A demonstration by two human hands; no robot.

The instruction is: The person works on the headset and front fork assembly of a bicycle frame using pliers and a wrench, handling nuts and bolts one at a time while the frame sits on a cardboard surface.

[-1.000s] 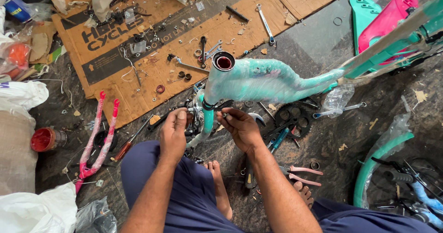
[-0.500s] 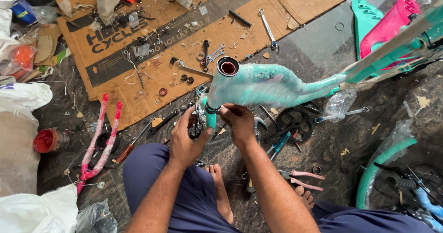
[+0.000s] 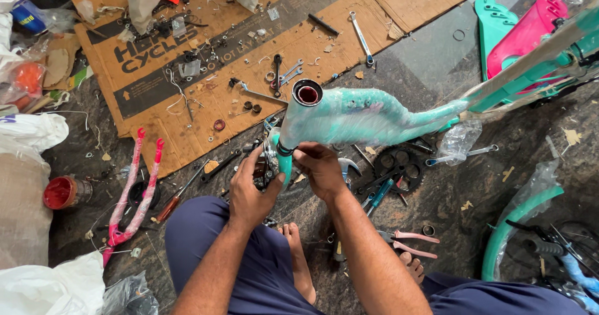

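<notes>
A teal bicycle frame [image 3: 368, 115] wrapped in clear plastic stands in front of me, its open head tube [image 3: 307, 94] pointing up. A teal fork leg [image 3: 284, 165] pokes out below the head tube. My left hand [image 3: 253, 190] grips the fork and the dark metal parts beside it, just under the head tube. My right hand [image 3: 321, 168] closes on the lower end of the head tube from the right. My bare foot [image 3: 293, 240] rests on the floor between my knees.
Flattened cardboard [image 3: 206, 59] with wrenches, rings and small parts lies ahead. A pink fork [image 3: 134, 190] and a red tin [image 3: 62, 191] are at left. A black chainring [image 3: 393, 165], pliers [image 3: 409, 240], a teal mudguard [image 3: 511, 234] and pink and teal panels [image 3: 530, 28] are at right.
My left hand has moved right and up from the floor parts onto the fork under the head tube. The view has shifted slightly closer to the frame.
</notes>
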